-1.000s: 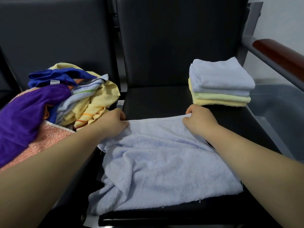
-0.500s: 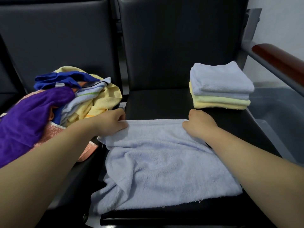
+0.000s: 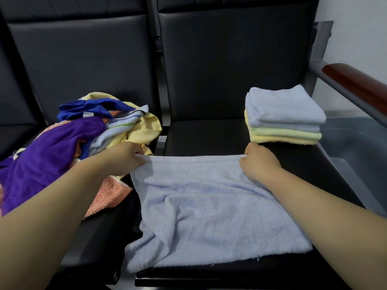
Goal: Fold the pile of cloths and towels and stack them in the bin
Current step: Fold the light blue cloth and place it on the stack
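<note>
Left grip [image 3: 125, 158] and right grip [image 3: 259, 162] each pinch one far corner of the light blue towel [image 3: 209, 206], fingers curled over its hem, which runs straight and tight between them. This one towel lies spread on the black padded bench [image 3: 205, 135]. It is soft terry with wrinkles, and its near left corner hangs over the front edge.

Four folded towels make a square stack [image 3: 284, 116] at the far right of the same seat: two light blue on top, then one pale green, and one yellow at the bottom. On the seat to the left lies a loose pile [image 3: 62, 147] of at least five cloths: purple, dark blue, striped, yellow and speckled orange-pink.

One grey bin [image 3: 356, 147] stands beside the bench on the right, below the reddish-brown armrest [image 3: 356, 80].

Half a second ago the hem lay looser; now the grips are slightly wider apart and the edge is stretched.
</note>
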